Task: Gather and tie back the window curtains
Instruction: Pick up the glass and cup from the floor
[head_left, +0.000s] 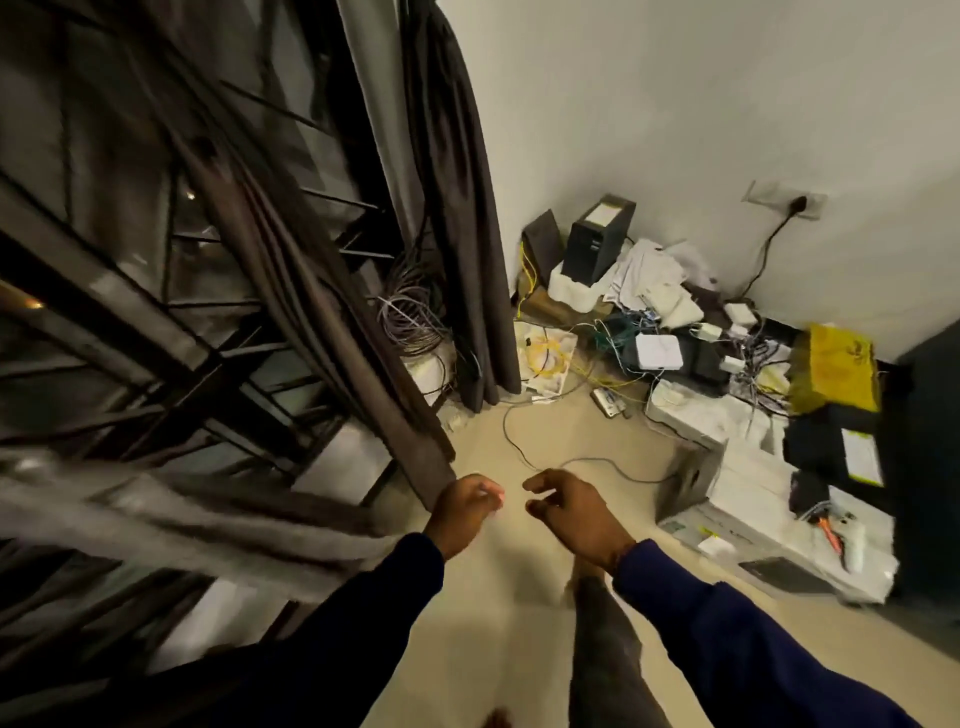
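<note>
Dark-sleeved forearms reach out toward the curtain. Its gathered folds could slip and fan loose, I judge, since no tie shows. At the curtain's lower end, the left hand curls beside the bundle; whether it grips is unclear. Just right of it, the right hand hangs half-curled, empty.

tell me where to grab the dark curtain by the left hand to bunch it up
Grip the dark curtain at its lower folds just above the left hand, coming from the room side; the pleats already hang in a narrow slanted bundle there, so fingers can wrap around it.
</note>
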